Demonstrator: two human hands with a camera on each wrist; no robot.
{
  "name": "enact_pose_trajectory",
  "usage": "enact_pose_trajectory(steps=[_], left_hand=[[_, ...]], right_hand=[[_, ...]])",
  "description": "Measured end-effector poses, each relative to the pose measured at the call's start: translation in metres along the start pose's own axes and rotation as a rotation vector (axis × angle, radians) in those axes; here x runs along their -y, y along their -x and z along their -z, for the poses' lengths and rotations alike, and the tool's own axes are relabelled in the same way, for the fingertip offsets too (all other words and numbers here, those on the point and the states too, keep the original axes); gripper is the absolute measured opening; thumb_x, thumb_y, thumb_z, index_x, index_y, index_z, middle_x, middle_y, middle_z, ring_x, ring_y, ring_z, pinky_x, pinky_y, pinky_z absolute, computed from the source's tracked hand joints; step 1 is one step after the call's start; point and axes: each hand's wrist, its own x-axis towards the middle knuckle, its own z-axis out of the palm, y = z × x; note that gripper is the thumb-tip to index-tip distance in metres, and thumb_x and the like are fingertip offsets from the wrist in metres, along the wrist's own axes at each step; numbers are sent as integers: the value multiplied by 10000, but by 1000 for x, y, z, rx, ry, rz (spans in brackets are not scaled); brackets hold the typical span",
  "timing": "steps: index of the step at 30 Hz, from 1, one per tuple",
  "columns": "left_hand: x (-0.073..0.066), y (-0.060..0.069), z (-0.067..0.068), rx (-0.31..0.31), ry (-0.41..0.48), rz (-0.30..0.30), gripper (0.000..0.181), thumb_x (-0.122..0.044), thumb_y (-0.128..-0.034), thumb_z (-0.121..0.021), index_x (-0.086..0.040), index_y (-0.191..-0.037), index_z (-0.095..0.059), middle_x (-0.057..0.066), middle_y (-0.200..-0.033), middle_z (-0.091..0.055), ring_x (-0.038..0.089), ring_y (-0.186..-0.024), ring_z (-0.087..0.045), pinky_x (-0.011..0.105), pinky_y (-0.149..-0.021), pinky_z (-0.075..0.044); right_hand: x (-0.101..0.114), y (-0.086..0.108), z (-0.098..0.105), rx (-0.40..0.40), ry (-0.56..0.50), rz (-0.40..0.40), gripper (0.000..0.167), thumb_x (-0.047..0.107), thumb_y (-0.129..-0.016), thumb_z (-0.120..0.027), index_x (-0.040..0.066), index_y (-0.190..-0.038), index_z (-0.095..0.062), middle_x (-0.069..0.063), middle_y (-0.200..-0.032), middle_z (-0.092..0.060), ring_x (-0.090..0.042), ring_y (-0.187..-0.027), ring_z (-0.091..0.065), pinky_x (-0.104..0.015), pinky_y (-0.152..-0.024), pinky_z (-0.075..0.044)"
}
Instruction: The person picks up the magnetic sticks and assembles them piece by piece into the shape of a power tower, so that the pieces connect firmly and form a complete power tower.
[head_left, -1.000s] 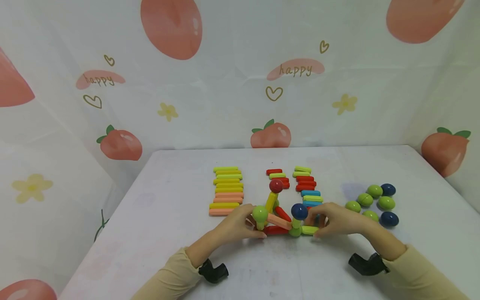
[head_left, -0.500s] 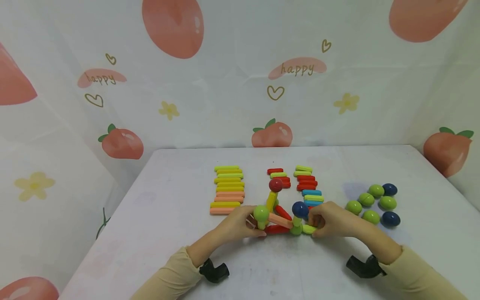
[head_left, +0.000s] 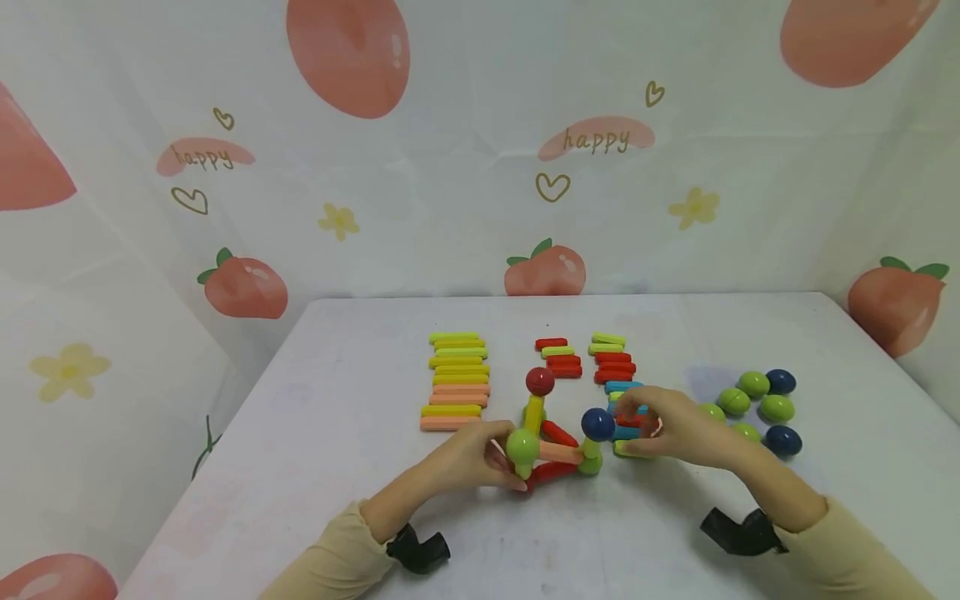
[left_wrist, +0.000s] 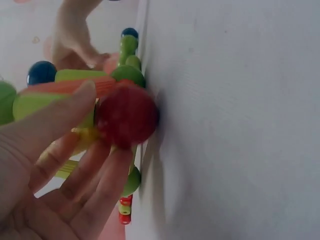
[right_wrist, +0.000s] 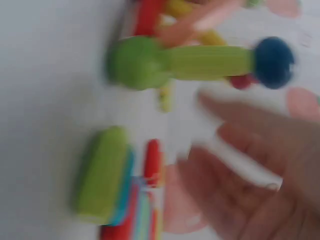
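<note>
Two tan sleeves (head_left: 330,554) reach in over the white table (head_left: 525,554), with a black device (head_left: 418,552) at the left wrist and another at the right. The person's left hand (head_left: 468,457) pinches a short green post of a ball-and-stick frame (head_left: 561,452) between thumb and fingers, just beneath its light-green ball (head_left: 522,447); the left wrist view shows a red ball (left_wrist: 127,116) at those fingertips. The right hand (head_left: 678,423) is spread loosely, with nothing between its fingers, beside the frame and apart from it. The frame is near the middle of the table, between the hands; its right corner carries a blue ball (head_left: 597,425) on a green post, and its far corner a red-topped yellow post (head_left: 534,412). Close by the right hand, a loose light-green stick (right_wrist: 102,175) lies at the near end of a mixed row of sticks (head_left: 615,367). To the right sit green and blue balls (head_left: 776,407). Farther left stretches a column of yellow, green and peach sticks (head_left: 459,371), with a few red and green sticks (head_left: 564,367) between. Behind everything hangs a peach-printed cloth (head_left: 450,208).
</note>
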Motion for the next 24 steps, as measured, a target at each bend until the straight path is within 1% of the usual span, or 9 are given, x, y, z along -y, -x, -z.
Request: enact_pose_trajectory(steps=[4, 6, 8, 10, 12, 15, 17, 20, 24], left_hand=[[-1, 2, -1, 91, 87, -6, 287, -72, -742, -770, -96, -979, -610, 66, -912, -646, -2, -730, -628, 156, -698, -538], [-1, 3, 1, 121, 84, -2, 267, -73, -751, -763, -95, -971, -615, 65, -909, -645, 2, -740, -629, 155, -708, -538], [0, 4, 6, 116, 40, 13, 250, -110, -762, -761, -93, -967, -618, 54, -917, -643, 24, -773, -617, 148, -724, -529], [2, 4, 15, 70, -39, 34, 238, -141, -778, -752, -87, -967, -618, 43, -931, -643, 62, -828, -604, 170, -754, -523], [7, 4, 26, -7, -138, 46, 223, -143, -787, -743, -80, -961, -620, 36, -942, -645, 106, -865, -607, 207, -776, -531], [16, 4, 40, -131, -292, 64, 216, -118, -775, -750, -80, -958, -642, 21, -944, -656, 133, -854, -588, 243, -771, -523], [20, 3, 44, -185, -369, 70, 221, -90, -757, -760, -75, -952, -657, 15, -936, -661, 129, -824, -570, 249, -754, -516], [25, 0, 45, -213, -432, 102, 238, -81, -745, -767, -76, -966, -677, 0, -935, -668, 122, -816, -534, 263, -751, -493], [27, -4, 43, -191, -467, 126, 217, -75, -761, -753, -66, -972, -704, 3, -941, -687, 132, -835, -559, 297, -776, -500]], right_hand=[[9, 2, 7, -10, -155, 149, 407, 194, -815, -716, 80, -1159, -531, -102, -1114, -592, -61, -816, -598, -211, -701, -547], [12, 1, 8, -15, -172, 188, 370, 188, -839, -692, 94, -1159, -532, -78, -1110, -589, -62, -855, -601, -209, -741, -551], [13, -1, 7, -26, -165, 216, 323, 173, -852, -675, 104, -1139, -546, -51, -1078, -597, -47, -858, -598, -207, -750, -553], [14, -2, 6, -32, -167, 223, 290, 164, -856, -670, 120, -1119, -557, -32, -1053, -599, -32, -859, -592, -203, -754, -553], [14, -3, 5, -36, -177, 226, 286, 155, -853, -671, 118, -1113, -560, -31, -1042, -602, -28, -859, -589, -198, -752, -552], [14, -3, 4, -34, -185, 226, 285, 155, -851, -673, 119, -1111, -561, -30, -1039, -604, -29, -861, -590, -199, -755, -552], [14, -3, 4, -32, -186, 230, 281, 155, -855, -669, 115, -1111, -562, -34, -1038, -604, -29, -864, -586, -198, -755, -551], [14, -4, 4, -27, -189, 230, 279, 155, -859, -664, 112, -1115, -562, -40, -1040, -603, -27, -867, -582, -195, -758, -548], [15, -4, 4, -23, -195, 241, 282, 144, -861, -660, 101, -1122, -562, -57, -1045, -603, -31, -868, -582, -189, -761, -545]])
